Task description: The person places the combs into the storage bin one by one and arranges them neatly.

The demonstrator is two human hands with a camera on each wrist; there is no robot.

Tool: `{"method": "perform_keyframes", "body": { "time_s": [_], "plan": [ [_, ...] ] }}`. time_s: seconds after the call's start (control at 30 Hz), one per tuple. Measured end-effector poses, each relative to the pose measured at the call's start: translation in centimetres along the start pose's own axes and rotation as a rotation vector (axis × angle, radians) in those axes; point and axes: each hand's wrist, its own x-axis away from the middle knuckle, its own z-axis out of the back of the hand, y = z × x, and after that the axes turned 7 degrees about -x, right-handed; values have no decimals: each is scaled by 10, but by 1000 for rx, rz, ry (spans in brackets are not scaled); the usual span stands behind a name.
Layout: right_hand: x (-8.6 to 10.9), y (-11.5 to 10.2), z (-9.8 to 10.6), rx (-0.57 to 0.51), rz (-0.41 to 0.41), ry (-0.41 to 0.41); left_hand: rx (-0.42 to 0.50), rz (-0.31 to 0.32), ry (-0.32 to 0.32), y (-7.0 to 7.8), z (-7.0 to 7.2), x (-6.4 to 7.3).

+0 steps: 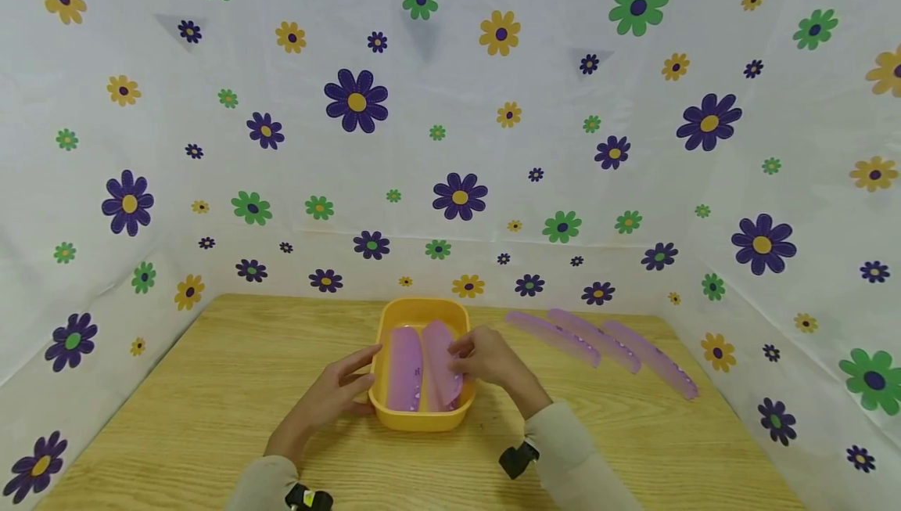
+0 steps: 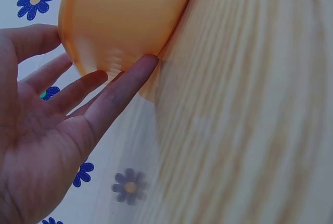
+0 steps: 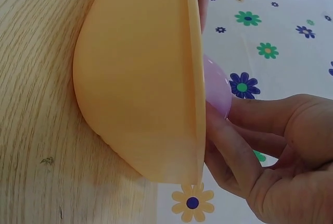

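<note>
A yellow plastic tub [image 1: 422, 422] sits on the table with two translucent purple combs in it, lying lengthwise side by side. My left hand [image 1: 342, 387] touches the tub's left side with fingers spread; the left wrist view shows its fingertips against the outer wall. My right hand [image 1: 489, 356] pinches the right-hand comb [image 1: 438, 362] at the tub's right rim. In the right wrist view, the comb's rounded purple end [image 3: 217, 86] shows above the rim between thumb and fingers. The left-hand comb [image 1: 403, 370] lies flat in the tub. Fine teeth are too small to make out.
Several more purple combs [image 1: 594, 339] lie slantwise on the wooden table [image 1: 281, 347], to the right of the tub. A white flower-print sheet [image 1: 450, 151] rises behind the table and along both sides.
</note>
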Motion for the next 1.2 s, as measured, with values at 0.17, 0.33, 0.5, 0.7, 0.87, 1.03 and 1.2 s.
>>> {"method": "perform_keyframes", "body": {
  "time_s": [0.17,0.33,0.5,0.7,0.87,1.03,1.2],
  "plan": [
    [0,-2,-2,21,15,-3,1,12,7,1,0,0],
    [0,-6,-1,52,4,-19,5,12,6,1,0,0],
    [1,-9,1,62,16,-66,-4,9,7,1,0,0],
    [2,-11,0,85,8,-94,-17,2,10,1,0,0],
    [2,-13,-2,119,26,-95,-8,-7,3,-1,0,0],
    [0,-13,-4,140,22,-89,-20,-2,5,-2,0,0],
    [-1,-13,-6,158,23,-90,-11,-7,1,-3,1,0]
  ]
}}
